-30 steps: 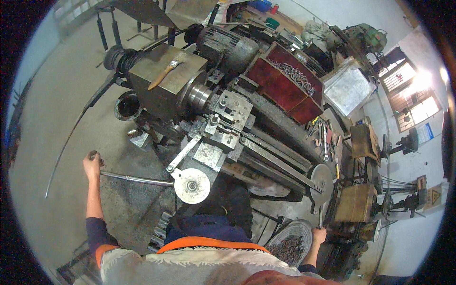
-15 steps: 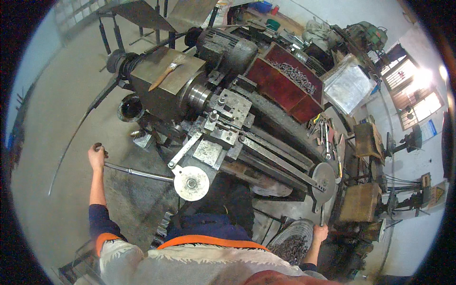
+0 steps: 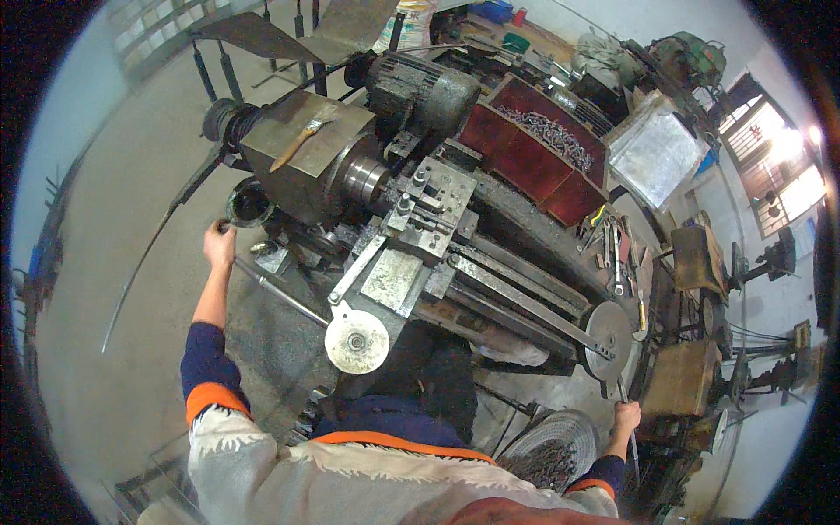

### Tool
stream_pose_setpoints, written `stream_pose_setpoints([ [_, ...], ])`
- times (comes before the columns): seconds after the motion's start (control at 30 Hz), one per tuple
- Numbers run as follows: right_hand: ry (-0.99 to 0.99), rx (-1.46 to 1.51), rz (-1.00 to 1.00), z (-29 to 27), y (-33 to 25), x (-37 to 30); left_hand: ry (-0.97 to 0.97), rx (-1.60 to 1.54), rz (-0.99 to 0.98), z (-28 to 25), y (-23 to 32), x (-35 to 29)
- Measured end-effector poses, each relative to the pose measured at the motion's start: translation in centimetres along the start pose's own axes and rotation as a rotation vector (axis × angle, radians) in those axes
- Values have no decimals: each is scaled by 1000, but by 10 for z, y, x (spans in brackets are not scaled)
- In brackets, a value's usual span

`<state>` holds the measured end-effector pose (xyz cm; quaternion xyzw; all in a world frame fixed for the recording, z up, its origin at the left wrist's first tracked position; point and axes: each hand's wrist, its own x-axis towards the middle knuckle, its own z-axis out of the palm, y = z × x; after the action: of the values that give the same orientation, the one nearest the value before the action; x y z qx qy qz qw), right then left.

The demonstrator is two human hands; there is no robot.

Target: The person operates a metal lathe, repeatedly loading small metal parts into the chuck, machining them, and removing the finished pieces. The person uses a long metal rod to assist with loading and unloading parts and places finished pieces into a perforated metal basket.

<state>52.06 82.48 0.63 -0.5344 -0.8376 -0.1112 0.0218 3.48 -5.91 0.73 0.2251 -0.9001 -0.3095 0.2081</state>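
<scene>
A small metal lathe (image 3: 367, 201) stands in front of me. My left hand (image 3: 219, 245) is closed round the end of a long steel lever (image 3: 293, 300), which runs to a pale round disc (image 3: 357, 342) at the near side of the machine. On the right, my right hand (image 3: 626, 416) grips another lever (image 3: 622, 388) below a grey disc (image 3: 606, 337). A flat link bar (image 3: 359, 269) joins the pale disc to the tool slide (image 3: 429, 210). The round chuck (image 3: 364, 179) faces that slide.
A wood-handled brush (image 3: 297, 149) lies on the headstock. Behind the bed, a dark red bin (image 3: 516, 149) holds many small metal parts. Wrenches (image 3: 617, 258) lie to its right. By my right arm is a woven basket (image 3: 573, 424) with dark pieces. A bent rod (image 3: 144, 262) sticks out at left.
My left hand has swung its lever up and away from me, toward the headstock. My right hand has shifted slightly right with its lever. The whole view has moved a little.
</scene>
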Motion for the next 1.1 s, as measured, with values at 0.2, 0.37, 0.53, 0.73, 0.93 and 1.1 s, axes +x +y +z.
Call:
stream_pose_setpoints([
  [0.2, 40, -101, 35, 13, 5, -51, -84, -23, 109, 43, 57, 19],
  [0.37, -128, 31, 187, -46, -47, -93, -88, -23, 86, 34, 50, 18],
  [0.53, -152, 71, 252, -58, -56, -106, -108, -19, 110, 42, 41, 26],
  [0.73, -67, 86, 133, -50, -44, -94, -96, 120, 43, 35, 42, 23],
  [0.93, -33, -115, 7, -19, -6, -9, -167, 174, 12, 37, 46, 28],
  [1.1, 19, -159, 86, -43, -32, 17, -183, 85, 10, 38, 54, 18],
])
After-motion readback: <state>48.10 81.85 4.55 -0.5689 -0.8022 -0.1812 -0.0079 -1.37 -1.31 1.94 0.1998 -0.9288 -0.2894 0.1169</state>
